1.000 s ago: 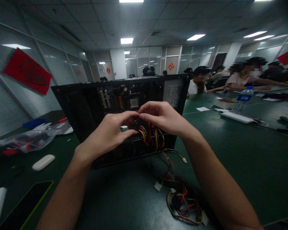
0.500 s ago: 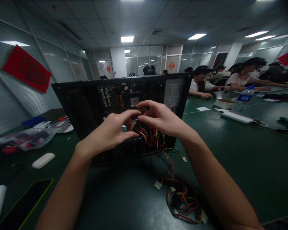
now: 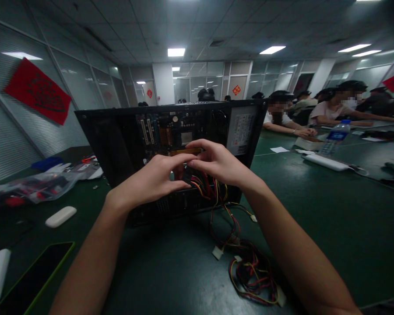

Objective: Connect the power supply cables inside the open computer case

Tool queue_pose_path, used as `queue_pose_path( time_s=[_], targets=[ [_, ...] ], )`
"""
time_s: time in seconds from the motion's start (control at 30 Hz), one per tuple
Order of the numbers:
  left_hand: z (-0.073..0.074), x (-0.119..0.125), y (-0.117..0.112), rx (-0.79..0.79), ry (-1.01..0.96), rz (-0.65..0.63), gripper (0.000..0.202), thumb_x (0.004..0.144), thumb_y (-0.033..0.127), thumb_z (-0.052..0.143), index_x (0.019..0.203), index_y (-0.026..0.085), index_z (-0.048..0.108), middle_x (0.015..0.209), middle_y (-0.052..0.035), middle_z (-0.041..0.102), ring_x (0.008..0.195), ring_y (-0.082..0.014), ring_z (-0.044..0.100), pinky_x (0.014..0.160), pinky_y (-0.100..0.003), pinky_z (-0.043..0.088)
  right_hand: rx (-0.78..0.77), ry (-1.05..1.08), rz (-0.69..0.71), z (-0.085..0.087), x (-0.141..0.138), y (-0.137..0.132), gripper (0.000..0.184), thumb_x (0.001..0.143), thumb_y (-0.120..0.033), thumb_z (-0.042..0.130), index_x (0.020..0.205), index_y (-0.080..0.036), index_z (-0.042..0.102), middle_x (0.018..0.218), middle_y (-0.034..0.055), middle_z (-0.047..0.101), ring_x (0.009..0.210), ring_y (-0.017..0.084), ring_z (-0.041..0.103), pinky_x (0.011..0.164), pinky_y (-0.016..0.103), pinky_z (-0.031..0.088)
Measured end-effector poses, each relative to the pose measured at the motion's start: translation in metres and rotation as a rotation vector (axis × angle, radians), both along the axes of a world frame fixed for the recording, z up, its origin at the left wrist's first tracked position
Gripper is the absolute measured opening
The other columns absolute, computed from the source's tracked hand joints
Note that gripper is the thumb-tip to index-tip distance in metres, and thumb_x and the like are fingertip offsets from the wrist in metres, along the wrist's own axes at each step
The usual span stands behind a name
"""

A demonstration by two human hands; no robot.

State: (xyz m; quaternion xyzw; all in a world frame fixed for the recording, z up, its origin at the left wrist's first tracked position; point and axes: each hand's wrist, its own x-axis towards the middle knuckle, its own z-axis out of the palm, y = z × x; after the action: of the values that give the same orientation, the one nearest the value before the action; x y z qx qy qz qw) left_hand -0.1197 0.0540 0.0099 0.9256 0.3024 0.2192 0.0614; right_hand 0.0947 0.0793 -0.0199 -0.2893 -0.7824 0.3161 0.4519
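An open black computer case stands on its side on the green table, its motherboard facing me. My left hand and my right hand meet in front of the case. Both pinch a dark connector at the end of a bundle of red, yellow and black wires. The wires spill out of the case onto the table and end in a loose coil with white plugs.
A phone with a green rim and two white oblong objects lie at the left. A plastic bag of parts sits further left. A water bottle and white power strip stand at right, where other people sit.
Both hands stay pinched on the connector with only small finger shifts. The view has drifted slightly to the left and down.
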Motion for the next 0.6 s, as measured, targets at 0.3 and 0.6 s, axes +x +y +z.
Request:
queue_pose_path(
  time_s=[0.3, 0.6],
  targets=[
    [0.0016, -0.005, 0.0038, -0.024, -0.02, -0.031, 0.055, 0.086, 0.026, 0.073, 0.138, 0.022, 0.057, 0.102, -0.0019, 0.07, 0.086, -0.016, 0.064, 0.076, -0.025, 0.048, -0.045, 0.054, 0.034, 0.0032, -0.0025, -0.0021, 0.043, 0.083, -0.034, 0.074, 0.119, -0.016, 0.059, 0.069, -0.0046, 0.058, 0.063, 0.012, 0.055, 0.056, 0.024, 0.043],
    [0.0033, -0.0063, 0.005, -0.028, -0.01, -0.013, 0.048, 0.086, 0.03, 0.073, 0.131, 0.02, 0.06, 0.097, -0.0023, 0.069, 0.082, -0.0165, 0.064, 0.073, -0.025, 0.049, 0.052, 0.032, 0.023, -0.0003, -0.0078, 0.0001, 0.038, 0.087, -0.037, 0.072, 0.115, -0.013, 0.061, 0.074, -0.0022, 0.061, 0.064, 0.011, 0.055, 0.055, 0.023, 0.043]
  ],
)
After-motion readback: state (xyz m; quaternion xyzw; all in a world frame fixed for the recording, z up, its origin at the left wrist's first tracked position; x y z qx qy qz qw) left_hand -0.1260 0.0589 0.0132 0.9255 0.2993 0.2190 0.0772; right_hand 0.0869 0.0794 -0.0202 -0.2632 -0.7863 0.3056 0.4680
